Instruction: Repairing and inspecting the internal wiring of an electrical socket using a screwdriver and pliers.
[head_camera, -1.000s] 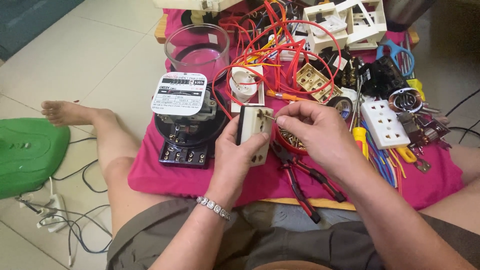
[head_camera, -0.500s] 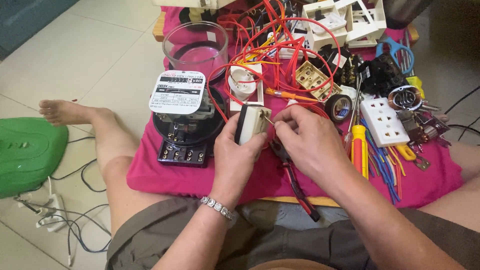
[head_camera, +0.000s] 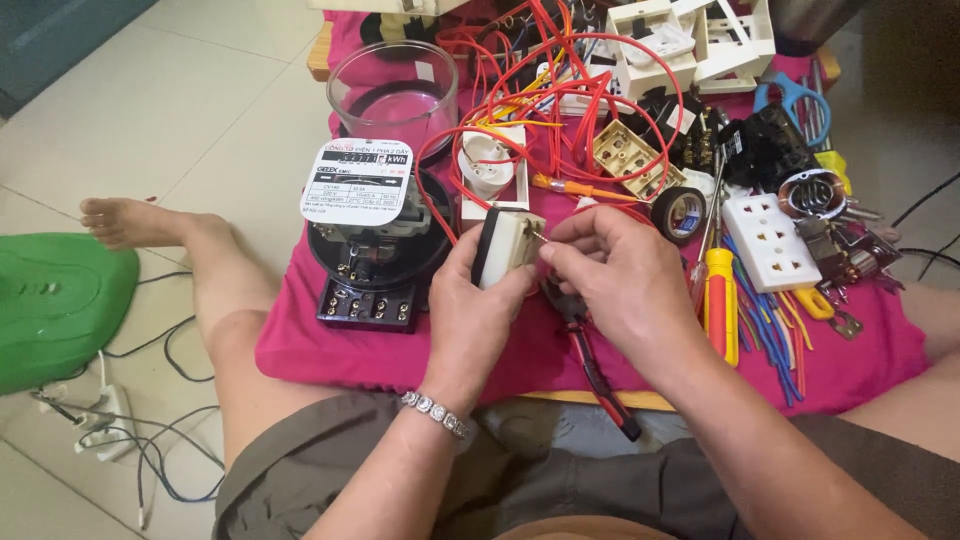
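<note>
The fingers (head_camera: 478, 262) of the left hand (head_camera: 480, 310) are wrapped around a small cream-coloured switch module (head_camera: 508, 247) with a dark side, gripping it upright above the near part of the table (head_camera: 560, 400). The right hand (head_camera: 620, 285) meets it from the other side — its thumb and forefinger are pressed together at the module's upper right corner, pinching something too small to make out. A beaded bracelet (head_camera: 435, 412) sits on the left wrist.

Directly under the hands lie red-handled pliers (head_camera: 598, 372) on the magenta cloth (head_camera: 330, 345) that covers the table. Just left of the left hand stands a black electricity meter (head_camera: 368, 240) with a white faceplate, and behind it a clear glass cover (head_camera: 392, 88). Behind the module rests a white round socket (head_camera: 490, 170) in its square frame, among loops of red wire (head_camera: 520, 100).

To the right of the right hand lie a yellow-and-red screwdriver (head_camera: 721, 310), a roll of black tape (head_camera: 679, 212) and a white multi-socket block (head_camera: 770, 240), with a bundle of coloured wire offcuts (head_camera: 775, 335) nearby. Farther back — white plastic frames (head_camera: 700, 40) and blue-handled scissors (head_camera: 790, 95).

Off the table, on the tiled floor (head_camera: 150, 130) to the left, are the person's bare foot (head_camera: 130, 222), a green plastic object (head_camera: 55, 305) and a white plug strip with tangled cords (head_camera: 100, 425).
</note>
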